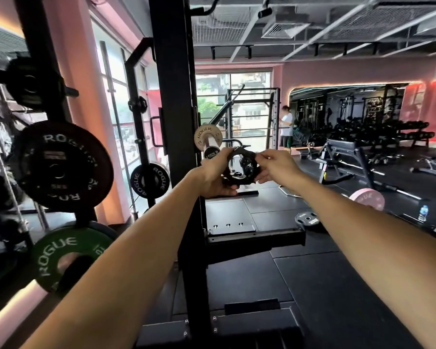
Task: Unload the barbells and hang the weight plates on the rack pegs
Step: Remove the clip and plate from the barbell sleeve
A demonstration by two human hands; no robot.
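Note:
Both my hands hold a black barbell collar just off the end of the barbell sleeve. My left hand grips its left side and underside. My right hand pinches its right edge. Behind the collar, a small silver Rogue plate sits on the barbell, close to the black rack upright. At left, rack pegs carry a large black Rogue plate, a green Rogue plate and a smaller black Rogue plate.
A pink plate and a small black plate lie on the floor mats at right, near a water bottle. Benches stand behind. A person stands far back by the window.

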